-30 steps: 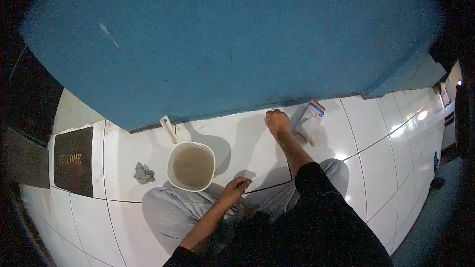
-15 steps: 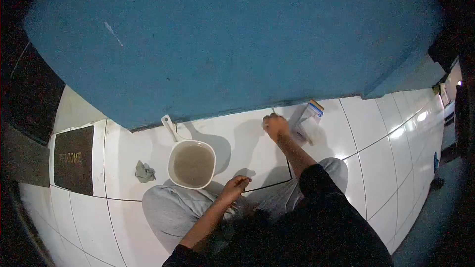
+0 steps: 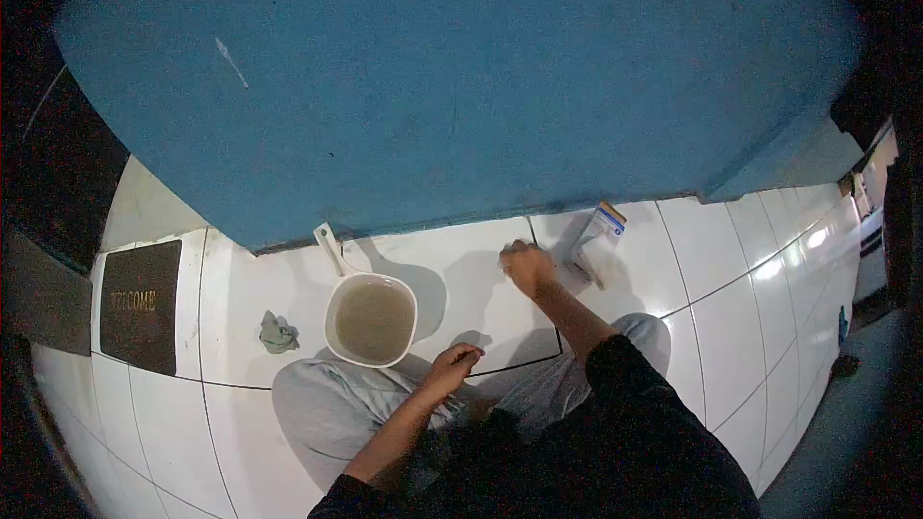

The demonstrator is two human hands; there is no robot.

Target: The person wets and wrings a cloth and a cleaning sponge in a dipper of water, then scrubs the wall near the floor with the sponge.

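Note:
My right hand (image 3: 528, 269) is low over the white tiles near a grout line, its fingers curled together. Something pale shows faintly at its fingertips, too small to name. Just right of it lies a clear plastic packet (image 3: 600, 248) with a blue, white and yellow label. My left hand (image 3: 454, 368) hovers in front of my lap with fingers pinched; what they hold, if anything, is hidden. To its left stands a white long-handled dipper (image 3: 330, 248) filled with cloudy brownish water (image 3: 373, 320).
A crumpled grey-green cloth (image 3: 278, 333) lies left of the dipper. Further left is a dark doormat (image 3: 140, 336) reading WELCOME. A blue wall (image 3: 461, 86) rises beyond the tiled floor (image 3: 250, 279). My crossed legs (image 3: 336, 413) are close below the dipper.
My right hand has shifted a little left and toward me, away from the packet. The left hand stays nearly in place, and the view has moved slightly.

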